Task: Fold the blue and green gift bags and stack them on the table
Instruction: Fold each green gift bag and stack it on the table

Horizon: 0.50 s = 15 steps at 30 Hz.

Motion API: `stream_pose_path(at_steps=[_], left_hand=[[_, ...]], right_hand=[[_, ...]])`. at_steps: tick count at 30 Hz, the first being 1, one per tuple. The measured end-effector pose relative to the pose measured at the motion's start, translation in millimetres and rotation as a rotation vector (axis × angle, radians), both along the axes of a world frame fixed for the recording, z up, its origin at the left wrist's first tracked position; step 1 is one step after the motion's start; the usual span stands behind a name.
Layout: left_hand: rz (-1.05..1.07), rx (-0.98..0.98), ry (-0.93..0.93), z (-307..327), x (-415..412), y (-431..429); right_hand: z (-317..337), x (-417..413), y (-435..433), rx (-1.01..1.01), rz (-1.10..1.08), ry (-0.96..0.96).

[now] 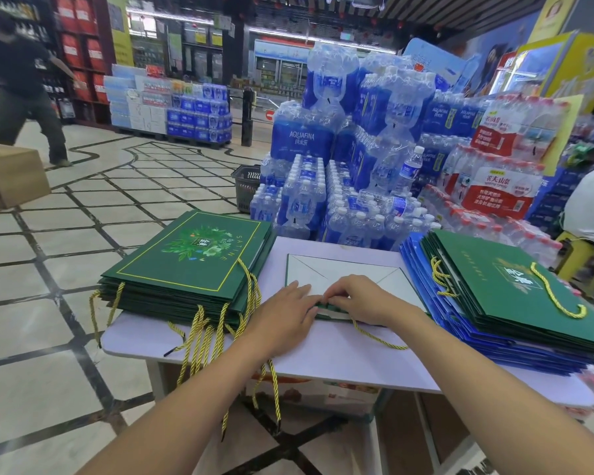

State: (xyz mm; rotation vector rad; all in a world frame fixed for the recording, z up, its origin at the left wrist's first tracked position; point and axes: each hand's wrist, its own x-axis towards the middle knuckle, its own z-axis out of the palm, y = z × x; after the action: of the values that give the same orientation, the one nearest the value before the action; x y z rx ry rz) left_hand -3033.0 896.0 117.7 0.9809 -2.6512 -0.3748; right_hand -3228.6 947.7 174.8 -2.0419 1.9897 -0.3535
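Head view: gift bags on the table, one bag under both hands

1. Water-bottle packs: shrink-wrapped, blue labels, piled high just behind the table.
2. Table: pale lilac top, holding everything listed below.
3. Right stack: flat blue bags beneath flat green ones, at the table's right end and overhanging its edge. A yellow cord loop lies on the top bag.
4. Left stack: flat green bags with a leaf print on top, at the table's left end. Their yellow cords hang over the table's near edge.
5. Green gift bag: at the table's centre, between the two stacks. It lies flat with the white creased panel facing up, and its green edge faces the table's near side.
6. Left hand: flat, fingers straight, pressing on the bag's near-left part at the table's centre.
7. Right hand: fingers curled over the bag's green edge, gripping it, fingertips meeting those of the left hand.
8. Gold cord handle: trailing from under the right hand across the table's near side.
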Motion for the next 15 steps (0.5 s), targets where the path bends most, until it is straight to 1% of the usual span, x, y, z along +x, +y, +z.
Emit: stream_pose_path(at_steps=[4, 8, 15], left_hand=[[0.004, -0.009, -0.001, 0.3, -0.1, 0.5], [0.015, -0.007, 0.011, -0.5, -0.9, -1.0], [0.023, 0.011, 0.054, -1.9, -2.1, -3.3]], right_hand=[[4.8, -0.7, -5.6, 0.03, -0.007, -0.031], [7.0, -2.8, -11.0, -0.021, -0.066, -0.104], [7.7, 0.8, -15.1, 0.009, -0.053, -0.106]])
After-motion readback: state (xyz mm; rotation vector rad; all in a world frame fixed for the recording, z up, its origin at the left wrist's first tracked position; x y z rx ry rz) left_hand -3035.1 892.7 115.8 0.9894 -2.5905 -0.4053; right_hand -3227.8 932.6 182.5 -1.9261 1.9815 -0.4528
